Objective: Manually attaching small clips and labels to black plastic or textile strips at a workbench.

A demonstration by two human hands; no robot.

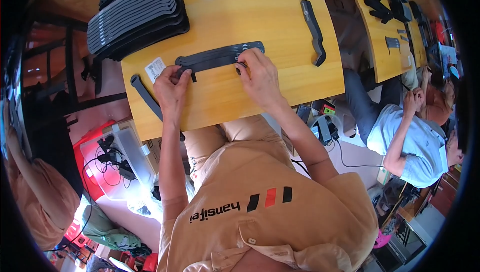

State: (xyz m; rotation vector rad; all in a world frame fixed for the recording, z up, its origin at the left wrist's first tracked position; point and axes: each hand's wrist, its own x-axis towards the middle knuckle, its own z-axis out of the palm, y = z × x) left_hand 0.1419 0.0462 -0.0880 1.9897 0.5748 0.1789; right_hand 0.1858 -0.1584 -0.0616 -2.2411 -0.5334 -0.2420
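A long dark grey strap point(215, 59) with a row of pale marks or holes at its right end lies flat across the wooden table. My left hand point(171, 89) is closed at the strap's left end, fingertips pinching dark material. A short black tab point(194, 77) sticks out beside those fingertips. Toward the strap's right end, my right hand point(261, 78) pinches a small dark piece point(241, 67) between thumb and forefinger. Whether this piece belongs to the strap cannot be seen.
A tall stack of similar dark straps point(142, 19) stands at the back left. Single curved straps lie at the right point(314, 32) and front left point(145, 94). A white label point(155, 67) sits by my left hand. Beyond the table, a person point(410, 137) sits at right.
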